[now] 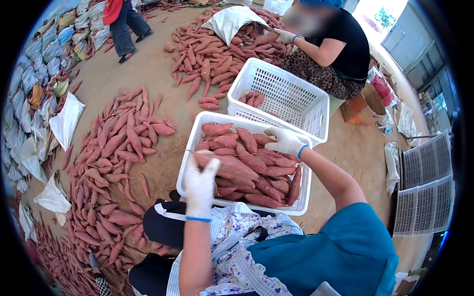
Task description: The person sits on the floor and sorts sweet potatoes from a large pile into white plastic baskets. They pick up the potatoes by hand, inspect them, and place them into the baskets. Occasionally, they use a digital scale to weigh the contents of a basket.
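Note:
A white plastic crate [307,192] full of red-skinned sweet potatoes [251,162] stands right before me. My left hand [200,185], in a white knit glove with a blue cuff, grips a large sweet potato [233,166] above the crate's near left part; motion blurs it slightly. My right hand [285,142], gloved alike, rests over the far right part of the crate, its fingers spread at the sweet potatoes there. Whether those fingers grip one is hard to see.
A second white crate [289,88], holding a few sweet potatoes, adjoins mine. Sweet potato heaps [111,148] cover the floor at left and beyond [207,55]. A co-worker [333,48] sits by a white sack [237,22]. Stacked crates [424,185] stand right; another person [126,26] stands far left.

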A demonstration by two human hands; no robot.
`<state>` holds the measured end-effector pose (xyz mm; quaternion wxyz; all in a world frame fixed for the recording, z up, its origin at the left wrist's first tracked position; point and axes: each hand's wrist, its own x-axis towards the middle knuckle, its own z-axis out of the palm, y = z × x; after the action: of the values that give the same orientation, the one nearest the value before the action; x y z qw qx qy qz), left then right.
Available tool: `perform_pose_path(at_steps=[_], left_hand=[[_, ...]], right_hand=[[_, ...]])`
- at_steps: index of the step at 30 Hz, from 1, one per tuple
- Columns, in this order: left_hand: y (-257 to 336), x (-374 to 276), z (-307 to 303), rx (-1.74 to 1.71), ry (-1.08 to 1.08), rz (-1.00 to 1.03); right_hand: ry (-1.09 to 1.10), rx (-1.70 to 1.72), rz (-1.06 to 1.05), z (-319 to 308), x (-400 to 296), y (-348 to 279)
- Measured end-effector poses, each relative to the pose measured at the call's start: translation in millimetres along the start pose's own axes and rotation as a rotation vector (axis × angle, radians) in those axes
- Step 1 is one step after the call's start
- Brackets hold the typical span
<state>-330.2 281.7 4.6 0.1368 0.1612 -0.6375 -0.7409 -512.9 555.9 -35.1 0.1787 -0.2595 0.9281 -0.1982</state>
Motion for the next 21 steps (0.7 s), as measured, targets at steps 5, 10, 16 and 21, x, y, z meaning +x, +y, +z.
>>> perform_pose_path(at_steps=[5, 10, 16, 21], left_hand=[[-87.0, -22.4, 37.4, -0.142, -0.032, -0.493], [-87.2, -18.0, 48.2, -0.361, -0.261, -0.387], [-95.9, -17.0, 42.3, -0.038, -0.339, -0.237], [-102.0, -18.0, 32.6, 0.768, -0.397, 0.231]], right_hand=[[-0.169, 0.404, -0.169, 13.2, -22.5, -53.6], [-0.408, 0.828, -0.204, 57.4, -34.4, -78.9], [-0.326, 0.464, -0.187, 37.5, -63.7, -58.6], [-0.213, 0.233, -0.124, 53.3, -98.8, -10.7]])
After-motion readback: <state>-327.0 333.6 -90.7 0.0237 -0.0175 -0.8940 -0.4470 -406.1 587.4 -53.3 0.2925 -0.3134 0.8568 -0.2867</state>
